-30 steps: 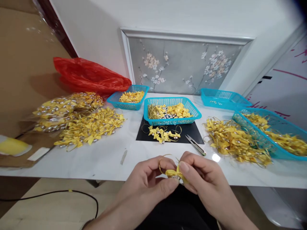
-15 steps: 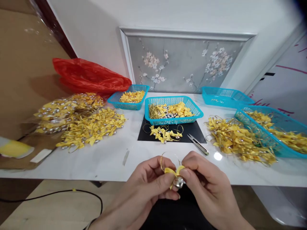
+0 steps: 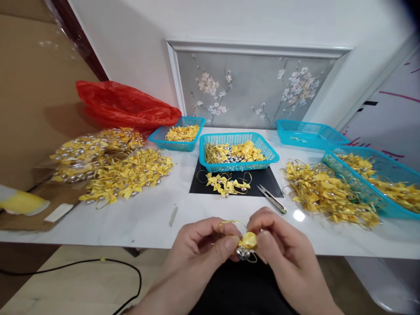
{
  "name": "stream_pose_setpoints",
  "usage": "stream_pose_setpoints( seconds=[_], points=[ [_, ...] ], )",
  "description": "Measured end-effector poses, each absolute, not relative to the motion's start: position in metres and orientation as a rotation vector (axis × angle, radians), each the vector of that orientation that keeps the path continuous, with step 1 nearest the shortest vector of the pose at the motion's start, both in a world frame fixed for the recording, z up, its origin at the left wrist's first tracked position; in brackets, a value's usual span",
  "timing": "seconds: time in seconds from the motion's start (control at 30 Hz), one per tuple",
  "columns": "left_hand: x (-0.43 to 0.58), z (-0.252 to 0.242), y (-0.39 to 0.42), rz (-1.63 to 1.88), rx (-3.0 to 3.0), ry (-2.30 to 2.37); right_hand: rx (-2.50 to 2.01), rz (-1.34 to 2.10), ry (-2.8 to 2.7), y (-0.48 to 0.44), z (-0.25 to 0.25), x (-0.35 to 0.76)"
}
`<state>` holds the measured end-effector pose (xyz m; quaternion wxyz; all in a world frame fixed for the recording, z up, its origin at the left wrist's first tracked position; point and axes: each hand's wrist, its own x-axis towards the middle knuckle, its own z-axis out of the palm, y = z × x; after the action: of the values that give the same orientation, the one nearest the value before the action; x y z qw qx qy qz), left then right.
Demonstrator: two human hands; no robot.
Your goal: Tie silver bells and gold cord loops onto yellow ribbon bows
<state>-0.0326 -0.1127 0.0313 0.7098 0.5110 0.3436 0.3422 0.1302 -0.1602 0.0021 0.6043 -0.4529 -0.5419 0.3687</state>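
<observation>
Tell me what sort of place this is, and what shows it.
Likely a small handcraft workspace; home or workshop, I cannot tell. Snips lie just beyond the right hand, the middle blue basket holds yellow and silver pieces, and a pile of similar ornaments lies to the right.

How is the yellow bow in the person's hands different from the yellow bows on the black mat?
The held bow is up between the left hand and right hand, while the mat bows lie on the black mat. The held bow is partly hidden by the hands; no hand covers the mat bows. Both are yellow, with silvery balls and gold cord.
</observation>
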Motion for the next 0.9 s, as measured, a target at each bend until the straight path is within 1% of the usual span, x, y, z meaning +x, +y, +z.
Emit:
stream_pose_setpoints(
  seconds=[0.1, 0.2, 0.27, 0.3, 0.37, 0.5, 0.63, 0.77, 0.9],
  points=[
    [-0.033, 0.031, -0.112, 0.763, 1.147, 0.816, -1.025, 1.243, -1.079, -0.158, -0.007, 0.133],
    [-0.035, 0.030, -0.110, 0.735, 1.196, 0.861, -0.916, 1.571, -1.035, -0.154, -0.013, 0.135],
    [-0.038, 0.031, -0.109, 0.695, 1.248, 0.882, -0.888, 1.685, -1.042, -0.152, -0.013, 0.138],
    [-0.040, 0.031, -0.108, 0.677, 1.270, 0.892, -0.901, 1.689, -1.069, -0.151, -0.011, 0.140],
    [-0.042, 0.032, -0.107, 0.636, 1.305, 0.902, -0.973, 1.574, -1.194, -0.149, -0.005, 0.145],
    [-0.041, 0.035, -0.106, 0.579, 1.340, 0.927, -1.144, 1.110, -1.558, -0.144, 0.005, 0.153],
    [-0.039, 0.036, -0.106, 0.520, 1.403, 0.937, -1.137, 0.767, -1.671, -0.141, 0.007, 0.150],
    [-0.040, 0.037, -0.105, 0.481, 1.477, 0.915, -1.054, 0.606, -1.685, -0.141, 0.002, 0.141],
    [-0.042, 0.038, -0.103, 0.482, 1.486, 0.870, -1.063, 0.575, -1.613, -0.143, 0.002, 0.136]
  ],
)
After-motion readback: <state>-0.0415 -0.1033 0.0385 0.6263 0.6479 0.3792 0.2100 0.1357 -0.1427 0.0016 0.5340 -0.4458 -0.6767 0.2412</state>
